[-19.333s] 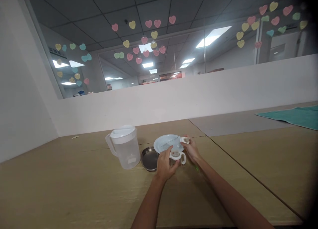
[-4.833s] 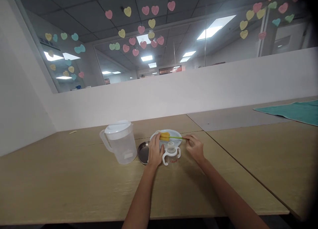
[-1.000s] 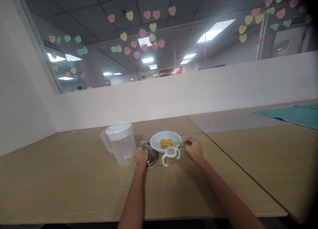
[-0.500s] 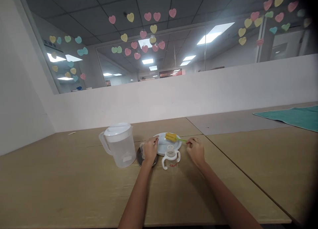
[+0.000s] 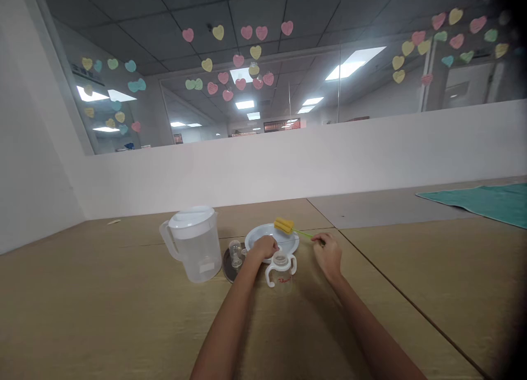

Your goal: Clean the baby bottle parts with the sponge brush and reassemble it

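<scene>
My right hand point(image 5: 328, 255) is closed round the thin green handle of a sponge brush, whose yellow sponge head point(image 5: 284, 225) rests over the far rim of a white plate point(image 5: 251, 238). My left hand point(image 5: 265, 247) is closed above the plate's near side, just behind a clear baby bottle point(image 5: 282, 280). A small whitish bit shows by its fingertips, too small to name. The bottle stands upright with a white two-handled holder point(image 5: 269, 275) around its neck, and its mouth is open. Left of the plate, clear bottle parts point(image 5: 235, 253) sit on a dark round tray point(image 5: 228, 271).
A translucent lidded pitcher point(image 5: 200, 251) stands to the left of the tray. A teal cloth point(image 5: 486, 204) lies at the far right of the wooden table point(image 5: 123, 303). Behind the table runs a white wall point(image 5: 247, 166) below a window with heart-shaped notes.
My left hand has moved right, from above the tray to beside the bottle's top. The clear piece on the bottle's mouth is off it. My right hand keeps its hold on the brush.
</scene>
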The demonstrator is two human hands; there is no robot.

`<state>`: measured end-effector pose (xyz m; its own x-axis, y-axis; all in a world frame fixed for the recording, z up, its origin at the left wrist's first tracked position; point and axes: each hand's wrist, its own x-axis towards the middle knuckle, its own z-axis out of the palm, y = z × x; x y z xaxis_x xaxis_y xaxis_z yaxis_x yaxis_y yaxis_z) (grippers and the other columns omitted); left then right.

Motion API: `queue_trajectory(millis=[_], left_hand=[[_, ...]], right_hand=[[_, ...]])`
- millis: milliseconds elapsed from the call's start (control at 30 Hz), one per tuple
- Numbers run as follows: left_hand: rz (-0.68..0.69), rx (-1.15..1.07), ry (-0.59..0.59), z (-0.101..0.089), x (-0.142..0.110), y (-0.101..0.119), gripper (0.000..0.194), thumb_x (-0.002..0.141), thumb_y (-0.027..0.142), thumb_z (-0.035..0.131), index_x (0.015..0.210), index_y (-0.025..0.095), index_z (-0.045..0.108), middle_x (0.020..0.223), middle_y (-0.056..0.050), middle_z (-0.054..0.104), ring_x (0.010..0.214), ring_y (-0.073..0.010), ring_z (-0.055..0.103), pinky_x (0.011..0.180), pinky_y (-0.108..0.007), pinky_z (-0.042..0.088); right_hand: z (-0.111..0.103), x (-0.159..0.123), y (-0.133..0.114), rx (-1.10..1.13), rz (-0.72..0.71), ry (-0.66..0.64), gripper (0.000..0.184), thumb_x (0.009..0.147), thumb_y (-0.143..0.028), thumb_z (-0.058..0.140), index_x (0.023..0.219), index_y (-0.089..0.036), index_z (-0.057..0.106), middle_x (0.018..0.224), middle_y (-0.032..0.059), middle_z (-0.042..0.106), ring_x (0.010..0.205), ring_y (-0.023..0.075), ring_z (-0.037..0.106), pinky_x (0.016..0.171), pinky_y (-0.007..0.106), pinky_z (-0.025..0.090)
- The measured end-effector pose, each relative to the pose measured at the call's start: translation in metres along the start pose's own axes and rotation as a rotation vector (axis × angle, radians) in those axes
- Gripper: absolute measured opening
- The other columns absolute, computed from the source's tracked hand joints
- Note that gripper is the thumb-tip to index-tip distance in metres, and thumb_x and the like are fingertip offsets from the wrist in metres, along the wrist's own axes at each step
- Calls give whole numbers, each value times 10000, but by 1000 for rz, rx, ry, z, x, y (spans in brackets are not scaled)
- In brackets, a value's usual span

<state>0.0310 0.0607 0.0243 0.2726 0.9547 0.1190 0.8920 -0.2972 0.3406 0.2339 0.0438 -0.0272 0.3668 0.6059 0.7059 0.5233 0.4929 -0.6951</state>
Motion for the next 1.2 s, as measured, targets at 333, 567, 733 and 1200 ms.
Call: queue_trajectory(millis=[333, 567, 733, 1200], left_hand=[[144, -494, 540, 10, -53, -22, 218, 833, 346, 504, 939, 183, 602, 1086, -71, 620, 988, -170, 579, 846, -288, 460], [12, -255, 749, 8, -68, -47, 281, 847, 378, 475, 1026, 184, 570, 1039, -80, 636, 954, -206, 588, 874, -352, 445], [-118, 180, 796, 9, -78, -64, 382, 789, 287, 524, 1138, 139, 480, 1038, -106, 584, 1013, -245, 538, 885, -363, 422], [-499, 385, 475, 10, -78, -64, 341, 798, 360, 490, 1071, 164, 547, 1031, -108, 543, 965, -244, 564, 763, -310, 434]], right_hand=[[10, 1, -6, 356, 308, -137, 225, 536, -262, 450, 580, -182, 655, 690, 62, 678, 730, 234, 601, 725, 336, 444], [3, -1, -4, 134, 199, -63, 251, 508, -246, 394, 548, -193, 636, 688, 74, 680, 719, 238, 599, 708, 337, 435], [3, 1, 3, 101, 273, -29, 277, 525, -266, 395, 580, -188, 655, 733, 86, 696, 758, 258, 611, 731, 347, 429], [6, 2, 4, 106, 282, -42, 286, 549, -308, 395, 596, -192, 653, 753, 92, 694, 774, 261, 609, 745, 347, 419]])
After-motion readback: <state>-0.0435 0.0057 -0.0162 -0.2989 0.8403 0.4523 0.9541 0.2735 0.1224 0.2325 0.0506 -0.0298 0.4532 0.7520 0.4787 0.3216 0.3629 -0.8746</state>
